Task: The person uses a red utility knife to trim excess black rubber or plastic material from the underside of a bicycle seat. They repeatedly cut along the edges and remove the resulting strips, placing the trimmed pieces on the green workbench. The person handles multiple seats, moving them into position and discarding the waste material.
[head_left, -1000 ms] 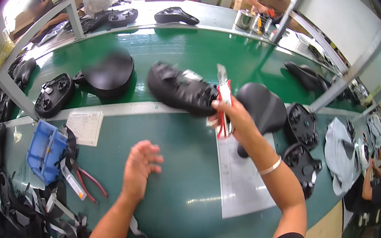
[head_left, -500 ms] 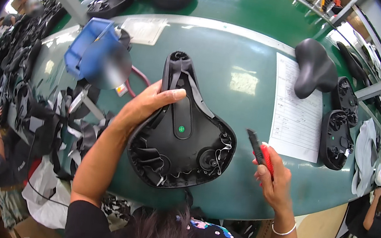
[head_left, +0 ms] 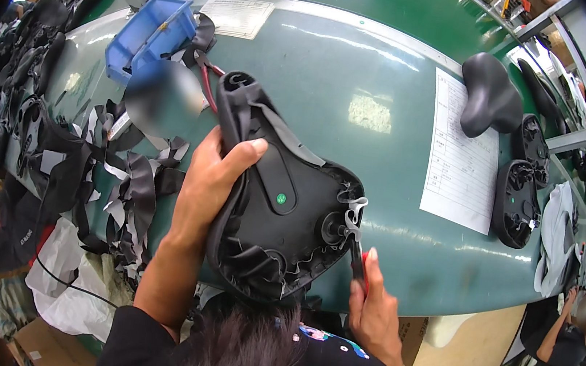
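Observation:
A black bicycle saddle (head_left: 248, 218) is turned underside up, its narrow nose tilted to the far left. My left hand (head_left: 215, 170) is closed around the saddle's left side near the nose, thumb lying over the underside. Grey cover fabric (head_left: 288, 135) runs along the nose edge, and more is bunched around the wide end. In my closed right hand (head_left: 375, 316) is a red and black utility knife (head_left: 357, 264). Its front end meets the bunched grey fabric at the saddle's right rim; the blade itself is hard to make out.
Left of the saddle lie black and grey fabric scraps (head_left: 139, 182), red-handled pliers (head_left: 208, 85) and a blue bin (head_left: 152, 34). At right, a finished-looking saddle (head_left: 490, 97) rests partly on a printed sheet (head_left: 450, 180), beside more upturned saddles (head_left: 517, 203). Other people work at both sides.
My right hand has brought the knife left and nearer to me, up to the saddle's right rim. The saddle has tilted, its nose swinging left, with my left hand still on it.

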Motion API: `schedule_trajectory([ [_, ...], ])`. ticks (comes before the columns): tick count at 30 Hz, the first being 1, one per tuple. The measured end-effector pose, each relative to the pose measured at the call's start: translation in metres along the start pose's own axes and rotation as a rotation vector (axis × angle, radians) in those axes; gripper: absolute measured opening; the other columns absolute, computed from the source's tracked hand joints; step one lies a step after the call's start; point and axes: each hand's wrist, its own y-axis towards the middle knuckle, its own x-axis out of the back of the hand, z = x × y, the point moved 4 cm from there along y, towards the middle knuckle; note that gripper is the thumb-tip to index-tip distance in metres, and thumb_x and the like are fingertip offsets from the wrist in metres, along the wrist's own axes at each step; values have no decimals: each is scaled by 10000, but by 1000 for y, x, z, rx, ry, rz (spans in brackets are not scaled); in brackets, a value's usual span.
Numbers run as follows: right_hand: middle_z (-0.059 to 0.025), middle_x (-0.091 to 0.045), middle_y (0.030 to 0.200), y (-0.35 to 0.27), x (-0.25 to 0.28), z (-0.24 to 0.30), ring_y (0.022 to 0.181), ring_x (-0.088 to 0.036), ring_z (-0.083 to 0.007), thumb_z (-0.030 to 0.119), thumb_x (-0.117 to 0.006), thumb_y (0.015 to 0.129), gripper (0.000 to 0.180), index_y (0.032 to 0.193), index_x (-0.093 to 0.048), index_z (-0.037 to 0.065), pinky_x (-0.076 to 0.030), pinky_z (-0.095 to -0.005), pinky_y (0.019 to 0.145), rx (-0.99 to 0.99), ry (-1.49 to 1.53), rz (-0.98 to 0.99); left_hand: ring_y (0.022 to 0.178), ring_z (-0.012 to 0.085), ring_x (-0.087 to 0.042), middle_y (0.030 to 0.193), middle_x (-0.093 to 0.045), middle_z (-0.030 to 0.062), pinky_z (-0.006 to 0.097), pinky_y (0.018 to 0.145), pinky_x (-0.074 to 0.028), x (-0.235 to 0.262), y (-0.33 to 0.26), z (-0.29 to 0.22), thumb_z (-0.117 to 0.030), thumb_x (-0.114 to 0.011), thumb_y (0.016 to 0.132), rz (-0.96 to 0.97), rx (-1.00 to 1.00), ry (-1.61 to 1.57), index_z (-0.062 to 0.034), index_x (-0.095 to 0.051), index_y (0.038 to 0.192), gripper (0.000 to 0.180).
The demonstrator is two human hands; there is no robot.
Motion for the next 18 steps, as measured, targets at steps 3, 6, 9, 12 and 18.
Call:
schedule_trajectory([
  [3,-222,-648,1050,-15,4,-9,757,-674,-313,66,-556,901,561,1420,-345,77,-541,-390,659,-204,195,76,828,103,-489,910,-516,31,249,751,-421,7,-18,7,-298,-648,814,-39,-7,-84,22,-532,1114,453],
  [6,-100,-612,896,13,17,-18,476,-457,-52,5,-561,898,551,1400,-340,61,-401,-187,433,-85,420,-231,838,107,-482,943,-510,35,254,759,-421,12,-34,13,-281,-634,837,-92,-53,-189,17,-520,1145,444],
  [9,-87,-608,974,83,11,17,609,-515,-47,-70,-599,822,615,1383,-368,34,-444,-177,516,285,275,-182,897,122,-494,1018,-518,54,260,809,-419,19,-47,30,-281,-631,857,-167,-80,-227,33,-484,1201,488],
  [12,-75,-605,972,113,9,18,631,-523,-52,-47,-589,803,569,1344,-425,14,-452,-178,533,265,377,-132,976,148,-507,1072,-522,74,273,917,-395,32,-59,44,-251,-676,847,-322,-193,-140,56,-382,1295,617],
  [18,-30,-592,895,101,34,12,679,-545,-69,19,-628,791,502,1271,-480,13,-467,-204,567,-91,641,-120,1169,316,-413,1225,-466,141,437,966,-309,8,-61,-13,-189,-742,693,-104,-750,995,-78,-485,1236,611],
])
